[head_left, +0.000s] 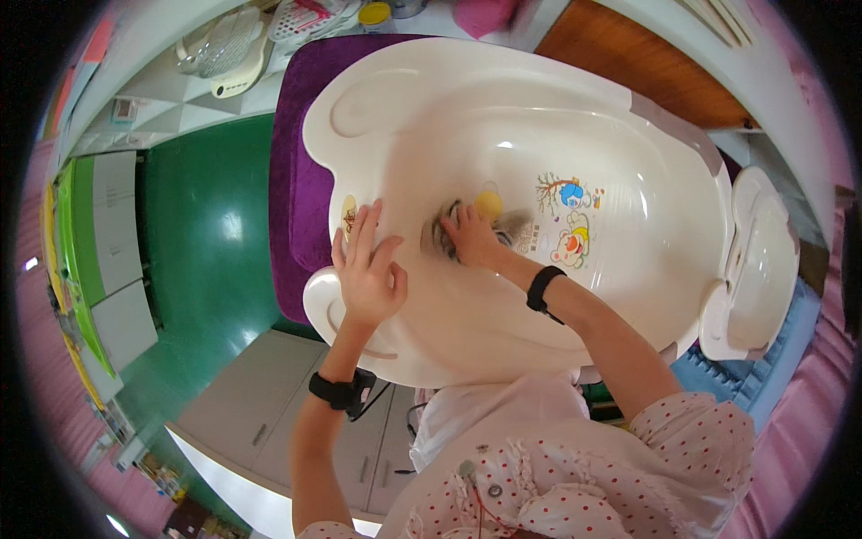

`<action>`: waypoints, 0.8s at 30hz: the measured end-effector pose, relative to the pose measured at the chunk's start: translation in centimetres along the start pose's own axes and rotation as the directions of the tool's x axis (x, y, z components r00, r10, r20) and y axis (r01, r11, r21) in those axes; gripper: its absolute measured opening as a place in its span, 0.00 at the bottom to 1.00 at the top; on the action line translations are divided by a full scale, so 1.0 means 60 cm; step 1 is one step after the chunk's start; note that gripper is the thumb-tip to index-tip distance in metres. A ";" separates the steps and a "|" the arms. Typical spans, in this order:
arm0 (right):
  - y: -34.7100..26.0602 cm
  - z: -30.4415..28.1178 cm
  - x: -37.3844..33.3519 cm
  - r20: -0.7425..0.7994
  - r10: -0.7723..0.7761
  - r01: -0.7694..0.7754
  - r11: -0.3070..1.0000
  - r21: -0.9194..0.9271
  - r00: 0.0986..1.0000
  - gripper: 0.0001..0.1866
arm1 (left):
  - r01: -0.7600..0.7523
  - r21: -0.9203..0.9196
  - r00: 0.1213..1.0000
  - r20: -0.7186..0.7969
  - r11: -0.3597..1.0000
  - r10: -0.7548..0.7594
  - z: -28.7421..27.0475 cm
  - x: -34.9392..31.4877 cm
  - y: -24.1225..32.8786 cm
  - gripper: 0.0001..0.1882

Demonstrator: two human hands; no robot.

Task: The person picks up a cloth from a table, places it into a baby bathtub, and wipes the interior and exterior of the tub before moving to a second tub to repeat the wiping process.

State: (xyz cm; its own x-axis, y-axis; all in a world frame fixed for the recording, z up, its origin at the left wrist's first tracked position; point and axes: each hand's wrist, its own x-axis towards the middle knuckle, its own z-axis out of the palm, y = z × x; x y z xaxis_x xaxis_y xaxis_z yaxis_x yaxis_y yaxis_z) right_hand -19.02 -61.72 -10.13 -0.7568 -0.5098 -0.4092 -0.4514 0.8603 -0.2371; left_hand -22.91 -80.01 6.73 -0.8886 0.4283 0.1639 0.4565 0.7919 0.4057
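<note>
A large cream baby bathtub (pixel 431 94) spreads out in front of me, with cartoon pictures (pixel 570 238) on its floor. My right hand (pixel 473 238) is down inside it, fingers bent over a dark grey patterned thing (pixel 440 235) that is partly covered and blurred; I cannot make out its kind. Just beyond those fingers lies a round yellow spot or object (pixel 488 205). My left hand (pixel 368 274) is over the tub's left end with nothing in it, several fingers stretched out and the thumb close to a bent finger. Black bands circle both wrists.
Purple cloth (pixel 292 180) lies under the tub's left end. A small cream basin (pixel 763 260) adjoins the right end, above a blue surface (pixel 790 328). Grey cabinets (pixel 296 395) stand at near left, beside green floor (pixel 206 225). A shelf with a scale (pixel 238 81) runs behind.
</note>
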 end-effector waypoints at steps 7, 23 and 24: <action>0.051 0.074 -0.149 0.362 -0.398 0.239 0.880 0.411 0.843 0.38 | -0.068 -0.008 0.998 -0.016 0.998 0.068 0.010 0.017 0.018 0.16; 0.459 -0.049 -0.193 -0.206 0.705 -0.626 0.702 0.341 0.678 0.30 | -0.028 0.022 0.999 -0.038 0.999 0.029 0.008 0.002 0.009 0.13; 0.444 -0.058 -0.155 -0.178 0.708 -0.631 0.695 0.344 0.683 0.30 | -0.027 0.026 0.999 -0.035 0.999 0.028 0.008 0.004 0.007 0.13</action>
State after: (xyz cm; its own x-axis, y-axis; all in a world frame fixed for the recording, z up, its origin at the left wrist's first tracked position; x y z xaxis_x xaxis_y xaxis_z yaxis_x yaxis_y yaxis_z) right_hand -25.67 -34.08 -9.55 -0.9209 0.2600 -0.2903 0.3263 0.9217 -0.2097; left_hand -22.89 -79.37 6.50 -0.8767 0.4346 0.2062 0.4810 0.7910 0.3780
